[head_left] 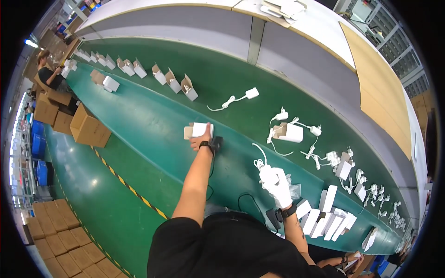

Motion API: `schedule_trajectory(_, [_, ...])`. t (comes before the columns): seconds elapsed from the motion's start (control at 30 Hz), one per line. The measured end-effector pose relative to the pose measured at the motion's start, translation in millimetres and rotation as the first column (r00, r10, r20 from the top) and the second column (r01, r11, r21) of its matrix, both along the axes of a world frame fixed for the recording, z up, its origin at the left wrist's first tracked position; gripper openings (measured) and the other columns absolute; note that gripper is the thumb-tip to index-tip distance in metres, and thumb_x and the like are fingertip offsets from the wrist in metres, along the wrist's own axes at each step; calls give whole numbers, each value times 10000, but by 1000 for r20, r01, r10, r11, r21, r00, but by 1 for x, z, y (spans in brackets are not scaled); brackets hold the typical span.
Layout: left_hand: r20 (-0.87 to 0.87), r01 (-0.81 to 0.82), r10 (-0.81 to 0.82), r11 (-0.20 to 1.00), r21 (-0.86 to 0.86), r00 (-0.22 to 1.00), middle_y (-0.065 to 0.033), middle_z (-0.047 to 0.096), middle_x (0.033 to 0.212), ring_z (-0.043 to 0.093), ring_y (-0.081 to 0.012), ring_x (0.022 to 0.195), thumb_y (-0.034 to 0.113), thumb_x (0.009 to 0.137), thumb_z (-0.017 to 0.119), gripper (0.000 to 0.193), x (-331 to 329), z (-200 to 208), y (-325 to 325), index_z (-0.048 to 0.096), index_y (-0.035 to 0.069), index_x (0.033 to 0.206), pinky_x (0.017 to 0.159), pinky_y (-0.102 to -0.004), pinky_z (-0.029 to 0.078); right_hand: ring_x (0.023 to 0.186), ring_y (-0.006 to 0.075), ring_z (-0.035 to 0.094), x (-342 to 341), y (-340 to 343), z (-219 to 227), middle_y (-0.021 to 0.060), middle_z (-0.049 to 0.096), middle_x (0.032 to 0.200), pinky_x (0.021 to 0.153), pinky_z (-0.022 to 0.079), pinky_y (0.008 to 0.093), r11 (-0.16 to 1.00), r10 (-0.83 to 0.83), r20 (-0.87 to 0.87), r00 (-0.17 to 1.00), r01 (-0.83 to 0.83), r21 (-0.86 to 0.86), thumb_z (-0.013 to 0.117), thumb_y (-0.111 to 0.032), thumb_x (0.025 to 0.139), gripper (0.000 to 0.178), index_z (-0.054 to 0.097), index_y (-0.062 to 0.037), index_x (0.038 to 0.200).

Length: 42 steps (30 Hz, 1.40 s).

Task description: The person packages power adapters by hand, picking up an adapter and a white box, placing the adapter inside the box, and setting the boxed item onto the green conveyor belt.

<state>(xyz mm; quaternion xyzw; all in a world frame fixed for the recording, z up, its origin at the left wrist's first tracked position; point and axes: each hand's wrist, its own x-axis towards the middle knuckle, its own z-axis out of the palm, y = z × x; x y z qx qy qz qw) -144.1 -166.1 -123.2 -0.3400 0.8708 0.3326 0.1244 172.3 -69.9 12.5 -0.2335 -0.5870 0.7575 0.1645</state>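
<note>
White box [200,128], tan flap [187,133] | left hand [200,139] — clasping it | right hand [279,189] — clutching white charger [266,175]

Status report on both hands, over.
Left hand on white rectangular cardboard box, flap open. White-gloved right hand holding white corded plug adapter. Crumpled clear plastic beside it.

Left hand [201,139] on white box [199,128]

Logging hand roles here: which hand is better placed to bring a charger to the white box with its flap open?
Probably the right hand: gloved, it holds a white charger with a cord. The left hand is on the white box, so it seems better placed to steady it.
</note>
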Motion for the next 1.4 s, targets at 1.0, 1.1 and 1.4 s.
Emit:
schedule_trajectory(1.0, [-409,919,-862,-146,-367,-300,-35,595,970,566,-255,894,216,659,712,484,76,148,-39,543,182,1111,636,-364,514,642,258,559,-89,30,34,80,623,799,571,471,343,-5,155,492,856,-498,867,601,-211,800,213,626,-111,986])
schedule_trajectory(1.1, [-416,913,-859,-130,-387,-299,-30,596,981,567,-250,888,212,655,715,487,79,145,-33,544,168,1108,636,-359,515,638,261,571,-87,38,56,67,633,777,586,480,336,271,364,421,831,-527,806,620,-214,785,180,652,-118,934])
schedule_trajectory(1.4, [-451,833,-754,-226,-504,-478,-14,598,1013,566,-236,901,187,644,720,500,75,153,-27,547,150,1111,651,-339,523,698,240,587,-82,63,47,48,659,808,649,486,341,665,585,293,756,-654,362,671,-222,727,193,670,-135,900])
